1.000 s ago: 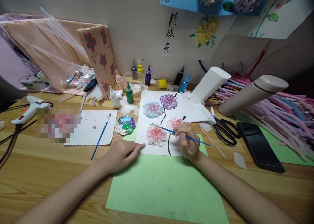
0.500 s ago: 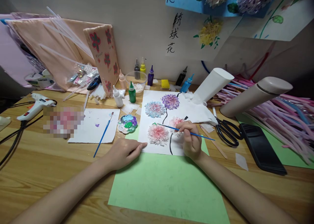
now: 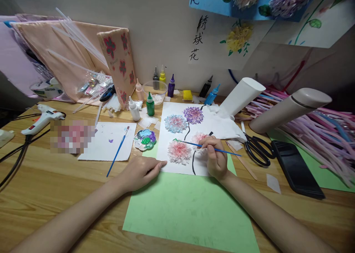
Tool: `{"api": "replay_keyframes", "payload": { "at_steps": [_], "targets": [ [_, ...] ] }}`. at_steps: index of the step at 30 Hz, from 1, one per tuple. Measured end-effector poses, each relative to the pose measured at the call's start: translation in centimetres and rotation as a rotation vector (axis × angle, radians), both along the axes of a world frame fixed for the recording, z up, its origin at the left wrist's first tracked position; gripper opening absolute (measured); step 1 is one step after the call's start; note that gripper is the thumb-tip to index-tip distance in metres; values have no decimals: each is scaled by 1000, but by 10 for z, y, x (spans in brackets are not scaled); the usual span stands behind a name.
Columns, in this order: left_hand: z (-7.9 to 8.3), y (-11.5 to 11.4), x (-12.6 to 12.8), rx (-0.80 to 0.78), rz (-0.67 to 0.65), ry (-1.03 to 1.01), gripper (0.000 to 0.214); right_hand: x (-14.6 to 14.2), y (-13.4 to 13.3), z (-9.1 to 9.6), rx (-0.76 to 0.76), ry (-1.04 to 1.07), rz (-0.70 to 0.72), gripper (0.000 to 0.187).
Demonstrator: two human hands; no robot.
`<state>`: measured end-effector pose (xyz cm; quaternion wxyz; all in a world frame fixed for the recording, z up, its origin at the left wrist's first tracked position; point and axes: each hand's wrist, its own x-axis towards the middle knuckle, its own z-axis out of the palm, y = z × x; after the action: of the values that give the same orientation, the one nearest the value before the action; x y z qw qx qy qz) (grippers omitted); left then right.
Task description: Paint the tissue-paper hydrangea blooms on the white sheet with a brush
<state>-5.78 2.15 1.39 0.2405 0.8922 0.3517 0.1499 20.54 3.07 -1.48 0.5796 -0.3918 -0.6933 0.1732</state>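
Observation:
A white sheet [image 3: 177, 134] with several tissue flowers, pink, blue and purple, lies on a green paper [image 3: 188, 208]. My right hand [image 3: 216, 158] pinches a thin blue paintbrush [image 3: 205, 146]; its tip sits at the top edge of the pink flower [image 3: 179, 151]. My left hand [image 3: 140, 171] lies on the table with its fingertips pressing the sheet's lower left corner. A flower-shaped paint palette [image 3: 145, 139] sits just left of the sheet.
A second blue brush [image 3: 118, 151] lies on white paper [image 3: 107, 141]. Paint bottles [image 3: 150, 104] stand behind. Scissors [image 3: 256, 147], a black phone [image 3: 296, 168], a beige lamp head [image 3: 288, 110] and pink straws [image 3: 318, 134] fill the right. A glue gun [image 3: 41, 119] lies left.
The view shifted slightly. My right hand moved the brush a little up and right along the pink flower's top edge. My left hand stayed on the sheet's corner.

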Motion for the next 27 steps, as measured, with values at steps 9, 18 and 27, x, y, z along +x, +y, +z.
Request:
{"api": "replay_keyframes", "payload": {
  "at_steps": [9, 18, 27],
  "targets": [
    [0, 0, 1, 9, 6, -4, 42, -1, 1, 0, -22, 32, -16, 18],
    [0, 0, 0, -3, 10, -17, 39, -1, 0, 1, -16, 20, -14, 18],
    [-1, 0, 0, 4, 15, -19, 40, -2, -4, 5, 54, -143, 74, 19]
  ]
}}
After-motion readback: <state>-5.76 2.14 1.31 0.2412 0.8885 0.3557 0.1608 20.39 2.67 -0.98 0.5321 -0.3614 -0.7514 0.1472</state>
